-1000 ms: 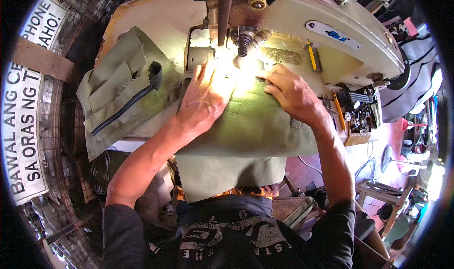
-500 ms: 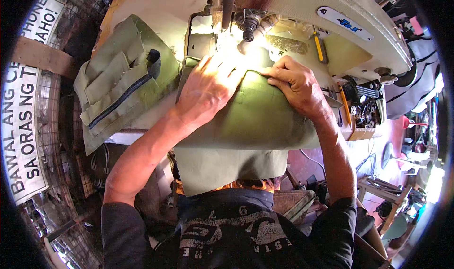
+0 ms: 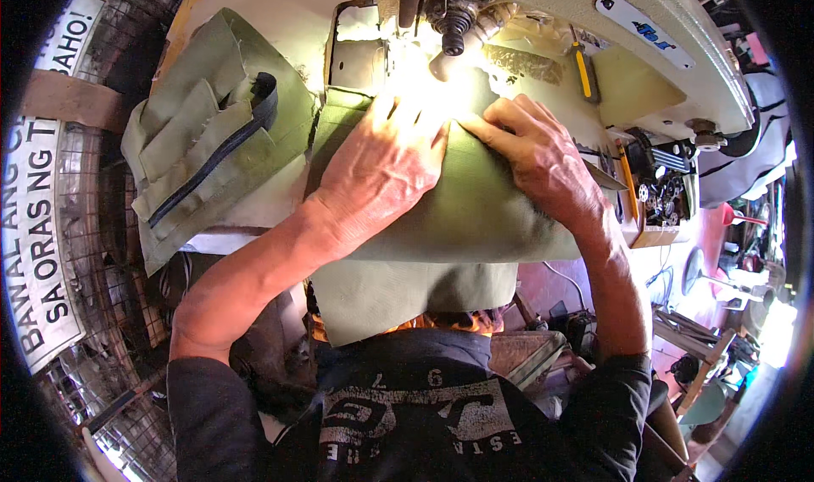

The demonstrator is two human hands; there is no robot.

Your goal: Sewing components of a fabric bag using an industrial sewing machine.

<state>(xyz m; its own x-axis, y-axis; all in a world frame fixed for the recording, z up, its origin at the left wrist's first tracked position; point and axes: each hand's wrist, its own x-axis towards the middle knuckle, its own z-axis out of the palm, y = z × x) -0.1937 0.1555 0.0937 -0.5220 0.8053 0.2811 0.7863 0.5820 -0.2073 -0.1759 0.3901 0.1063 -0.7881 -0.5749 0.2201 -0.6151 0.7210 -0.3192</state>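
Olive-green fabric [image 3: 475,211] lies across the sewing machine bed and hangs over the front edge of the table. My left hand [image 3: 381,156] rests flat on it, fingers stretched toward the needle area, where the lamp's glare hides the fingertips. Just right of it, my right hand [image 3: 538,147] is bent over the fabric, thumb and fingers closed at its far edge close to the needle. The sewing machine [image 3: 560,3] stands over the far side of the work. Left of the hands lies a folded green fabric piece [image 3: 208,134] with a dark zipper [image 3: 212,172].
A yellow-and-black cutter [image 3: 583,71] lies on the table under the machine's arm. At the right, an open box [image 3: 661,198] holds small metal parts, with a yellow pencil [image 3: 628,177] beside it. Wire mesh [image 3: 106,253] with white signs [image 3: 55,287] flanks the left side.
My right hand has shifted slightly, its thumb and fingers now nearer the left hand and the needle. The left hand stays on the fabric. The view has shifted a little.
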